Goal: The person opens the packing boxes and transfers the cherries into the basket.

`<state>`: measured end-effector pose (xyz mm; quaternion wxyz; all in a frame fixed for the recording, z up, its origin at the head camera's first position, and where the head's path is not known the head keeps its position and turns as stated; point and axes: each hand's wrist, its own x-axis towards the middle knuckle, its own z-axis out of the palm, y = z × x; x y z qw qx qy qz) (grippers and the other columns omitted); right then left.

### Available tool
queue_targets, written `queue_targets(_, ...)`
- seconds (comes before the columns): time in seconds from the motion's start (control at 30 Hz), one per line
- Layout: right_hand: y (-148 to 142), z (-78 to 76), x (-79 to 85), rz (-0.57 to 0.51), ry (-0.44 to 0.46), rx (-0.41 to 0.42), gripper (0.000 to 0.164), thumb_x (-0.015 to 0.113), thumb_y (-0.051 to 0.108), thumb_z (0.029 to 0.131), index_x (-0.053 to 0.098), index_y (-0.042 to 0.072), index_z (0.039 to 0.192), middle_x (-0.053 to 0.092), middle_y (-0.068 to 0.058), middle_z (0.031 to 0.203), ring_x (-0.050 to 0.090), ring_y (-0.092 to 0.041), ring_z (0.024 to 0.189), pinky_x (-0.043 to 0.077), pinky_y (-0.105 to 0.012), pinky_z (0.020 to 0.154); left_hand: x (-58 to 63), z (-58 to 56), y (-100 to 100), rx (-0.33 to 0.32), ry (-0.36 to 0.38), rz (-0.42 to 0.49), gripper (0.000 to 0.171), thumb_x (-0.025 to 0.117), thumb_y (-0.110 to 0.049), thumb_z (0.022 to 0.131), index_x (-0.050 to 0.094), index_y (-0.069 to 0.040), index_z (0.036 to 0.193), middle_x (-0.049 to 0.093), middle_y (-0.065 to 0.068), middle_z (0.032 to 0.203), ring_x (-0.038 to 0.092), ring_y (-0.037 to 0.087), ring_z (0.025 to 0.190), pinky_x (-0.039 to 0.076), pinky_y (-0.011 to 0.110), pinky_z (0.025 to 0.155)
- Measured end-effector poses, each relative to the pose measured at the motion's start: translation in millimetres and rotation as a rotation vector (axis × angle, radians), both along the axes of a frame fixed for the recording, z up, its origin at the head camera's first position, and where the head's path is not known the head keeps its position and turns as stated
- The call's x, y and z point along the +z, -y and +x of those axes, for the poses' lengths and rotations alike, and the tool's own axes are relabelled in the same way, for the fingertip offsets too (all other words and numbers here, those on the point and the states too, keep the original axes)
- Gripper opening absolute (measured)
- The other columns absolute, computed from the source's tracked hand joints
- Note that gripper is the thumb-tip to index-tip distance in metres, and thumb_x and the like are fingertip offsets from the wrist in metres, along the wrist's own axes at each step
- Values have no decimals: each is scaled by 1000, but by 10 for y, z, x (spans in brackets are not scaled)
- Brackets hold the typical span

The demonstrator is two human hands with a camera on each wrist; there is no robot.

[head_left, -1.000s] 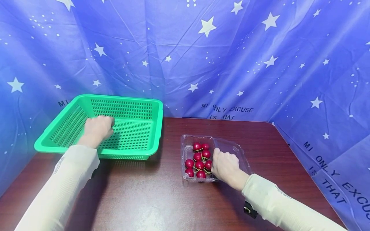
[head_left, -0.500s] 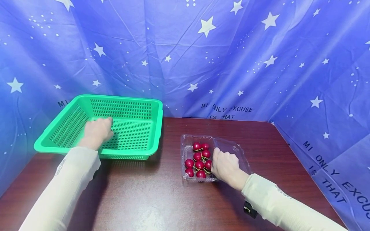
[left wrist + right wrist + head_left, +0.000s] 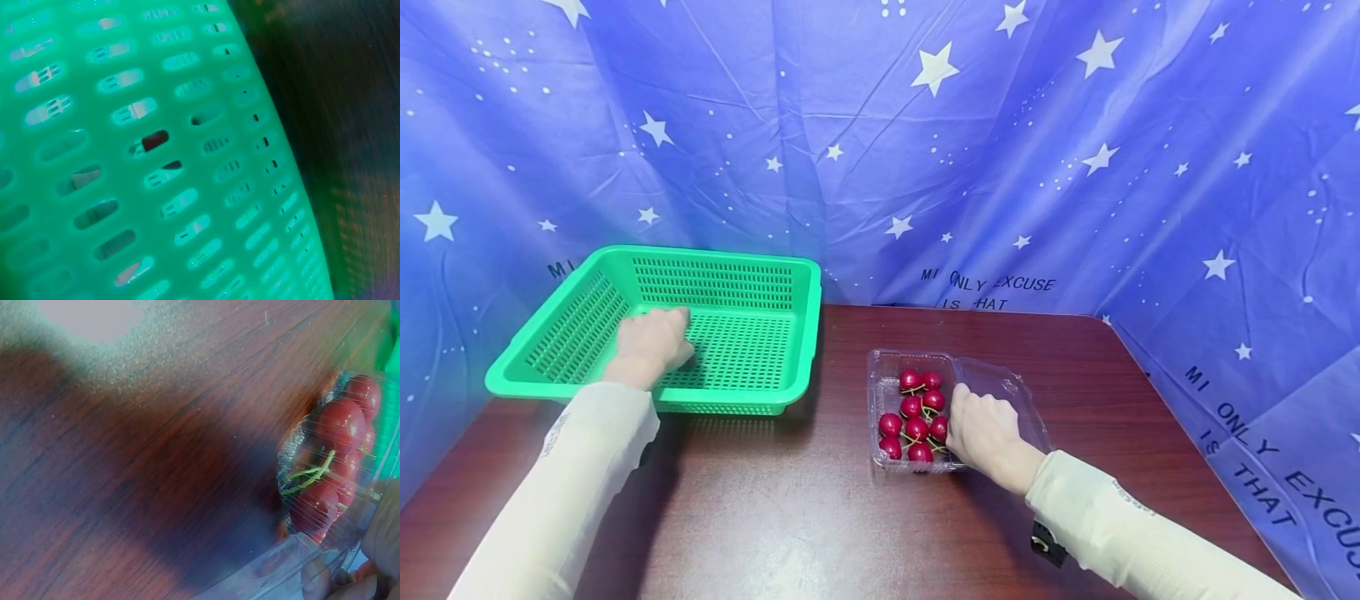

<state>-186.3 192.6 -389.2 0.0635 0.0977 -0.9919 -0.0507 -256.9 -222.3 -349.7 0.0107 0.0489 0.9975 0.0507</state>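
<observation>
In the head view a shallow green plastic basket (image 3: 730, 398) with slotted walls stands at the left. My left hand (image 3: 651, 343) reaches down inside it, its fingers hidden below the knuckles. The left wrist view shows the slotted basket wall (image 3: 206, 165) from outside, with a small dark red patch behind one slot; I cannot tell whether the fingers hold anything. Right of the basket stands a clear plastic box (image 3: 882, 393) with its lid folded out to the right, holding several red cherries (image 3: 917, 429) with green stems. My right hand (image 3: 988, 435) grips the box at its hinge side.
Both things stand on a dark red-brown wooden table (image 3: 790, 508). A blue curtain (image 3: 850, 100) with white stars hangs close behind the basket and along the right side. A dark device (image 3: 1047, 542) sits under the right sleeve.
My left hand has sunk very slightly inside the basket over the last second. The right hand, the box and the visible cherries have kept their places.
</observation>
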Motion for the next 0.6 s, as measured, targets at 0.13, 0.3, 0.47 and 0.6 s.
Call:
queue_targets(0.13, 0, 5, 5, -4, -2, 2, 21, 62, 15, 75, 45, 3, 76, 65, -19, 64, 64, -38, 59, 51, -50, 47, 27, 4, 2, 5, 14, 3, 25, 59, -10, 82, 55, 4, 101, 67, 32, 94, 61, 49, 84, 49, 62, 72)
queue_targets(0.3, 3, 11, 9, -5, -3, 5, 20, 61, 15, 75, 45, 3, 76, 65, -19, 64, 64, -39, 59, 51, -50, 47, 57, 12, 10, 5, 43, 7, 34, 56, -10, 84, 52, 7, 113, 64, 37, 104, 59, 54, 91, 45, 65, 78)
queue_targets(0.47, -1, 13, 6, -4, -23, 14, 20, 62, 15, 75, 45, 3, 75, 64, -19, 63, 64, -38, 58, 51, -50, 46, 54, 14, 18, 0, 28, 15, 36, 57, -12, 85, 52, 8, 113, 63, 38, 107, 57, 54, 95, 43, 66, 81)
queue_targets(0.6, -1, 10, 4, -2, -33, 19, 21, 62, 15, 75, 45, 3, 75, 64, -18, 63, 63, -39, 58, 51, -50, 45, 65, 16, 26, 16, 42, 30, 39, 56, -12, 84, 51, 9, 117, 62, 39, 109, 56, 56, 97, 41, 67, 83)
